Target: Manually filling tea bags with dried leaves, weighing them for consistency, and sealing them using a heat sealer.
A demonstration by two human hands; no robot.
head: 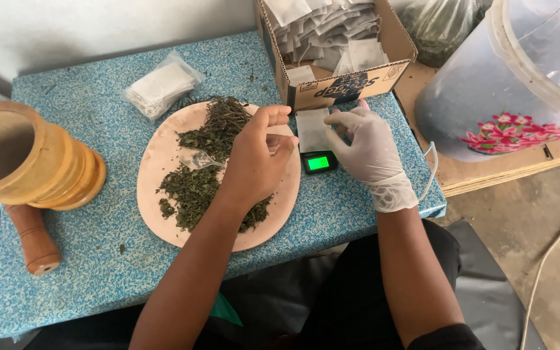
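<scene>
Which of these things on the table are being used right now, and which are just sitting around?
In use:
- left hand over the plate of dried leaves
- gloved right hand holding a small white sachet
- small scale under the sachet
- cardboard box of sachets

Lying about:
- wooden mortar and pestle
- plastic bag of sachets
- flowered bucket

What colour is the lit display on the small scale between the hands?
Bright green, on a black pocket scale; the head view shows it clearly, just below the gloved right hand.

Turned wooden mortar (30, 155), matt speckled blue tabletop (98, 259), corrugated cardboard box (348, 81), smooth white rubbery glove (374, 155), dry leafy herbs (199, 185)
</scene>
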